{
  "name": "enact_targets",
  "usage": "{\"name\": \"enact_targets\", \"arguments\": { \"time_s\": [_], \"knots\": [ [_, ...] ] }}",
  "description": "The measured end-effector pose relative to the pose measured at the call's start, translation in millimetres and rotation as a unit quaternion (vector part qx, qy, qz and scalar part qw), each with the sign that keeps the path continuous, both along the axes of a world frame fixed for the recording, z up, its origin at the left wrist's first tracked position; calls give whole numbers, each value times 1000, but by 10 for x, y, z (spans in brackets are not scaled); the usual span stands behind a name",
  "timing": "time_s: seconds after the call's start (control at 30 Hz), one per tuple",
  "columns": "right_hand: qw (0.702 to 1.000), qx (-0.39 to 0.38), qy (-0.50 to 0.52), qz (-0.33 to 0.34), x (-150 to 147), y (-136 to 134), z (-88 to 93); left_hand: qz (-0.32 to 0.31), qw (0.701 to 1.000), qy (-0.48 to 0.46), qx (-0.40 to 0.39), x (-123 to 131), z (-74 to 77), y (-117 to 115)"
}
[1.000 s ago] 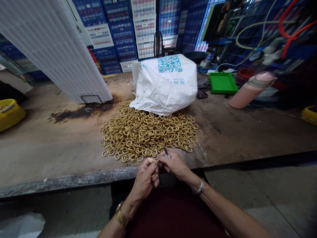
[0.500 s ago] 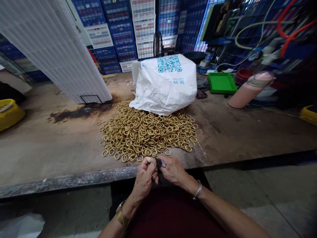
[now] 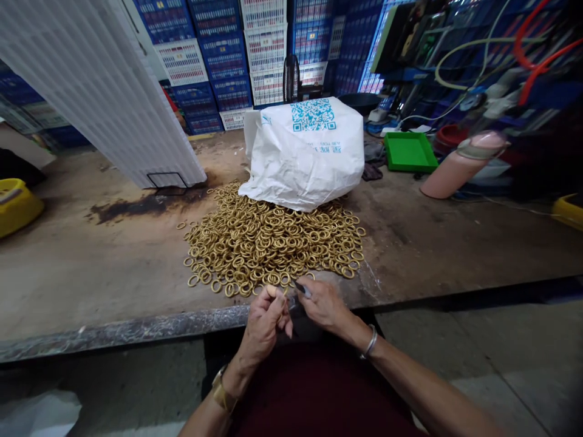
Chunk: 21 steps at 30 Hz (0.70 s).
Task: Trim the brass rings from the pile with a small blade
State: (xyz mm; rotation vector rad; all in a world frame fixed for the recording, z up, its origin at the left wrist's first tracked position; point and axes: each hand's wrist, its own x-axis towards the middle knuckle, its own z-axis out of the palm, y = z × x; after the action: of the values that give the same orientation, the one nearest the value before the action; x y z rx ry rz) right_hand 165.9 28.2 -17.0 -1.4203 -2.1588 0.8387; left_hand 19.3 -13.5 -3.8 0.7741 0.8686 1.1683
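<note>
A heap of gold-coloured rings (image 3: pixel 273 243) lies on the worktable in front of me. At its near edge, my left hand (image 3: pixel 266 318) is closed in a pinch, with a gold ring (image 3: pixel 285 291) partly showing at the fingertips. My right hand (image 3: pixel 324 306) is closed round a small knife-like tool (image 3: pixel 302 288) with a dark, pointed tip and a greyish body; the fingers hide much of it. A small gap separates the tool from the left fingertips. Both hands are over the table's front edge.
A white printed sack (image 3: pixel 305 158) rests on the back of the heap. Tall white corrugated panels (image 3: pixel 113 91) lean at left. At right are a green tray (image 3: pixel 410 152) and a pink bottle (image 3: pixel 460 167). Stacked crates (image 3: pixel 223 67) stand behind the worktable (image 3: pixel 127 273).
My right hand has moved slightly right and up with the tool, away from the left fingertips. My left hand stays almost in place, still pinching.
</note>
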Motion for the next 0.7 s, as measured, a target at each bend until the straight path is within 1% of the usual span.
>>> {"name": "enact_targets", "arguments": {
  "time_s": [0.1,0.2,0.33,0.43,0.6,0.7],
  "knots": [
    [999,3,25,39,-44,-70,42,2,1000,12,0,-10,-35,20],
    [998,10,4,58,-92,-124,72,-1,1000,21,7,-28,-67,18],
    [998,22,-27,56,-119,-138,98,-1,1000,29,0,-44,-75,11],
    [998,29,-33,50,-121,-141,108,5,1000,27,-5,-42,-74,12],
    [998,32,-39,31,-120,-149,93,8,999,34,-2,-29,-92,2],
    [998,30,-45,32,-115,-145,73,6,999,34,2,-31,-107,-10]
  ]
}}
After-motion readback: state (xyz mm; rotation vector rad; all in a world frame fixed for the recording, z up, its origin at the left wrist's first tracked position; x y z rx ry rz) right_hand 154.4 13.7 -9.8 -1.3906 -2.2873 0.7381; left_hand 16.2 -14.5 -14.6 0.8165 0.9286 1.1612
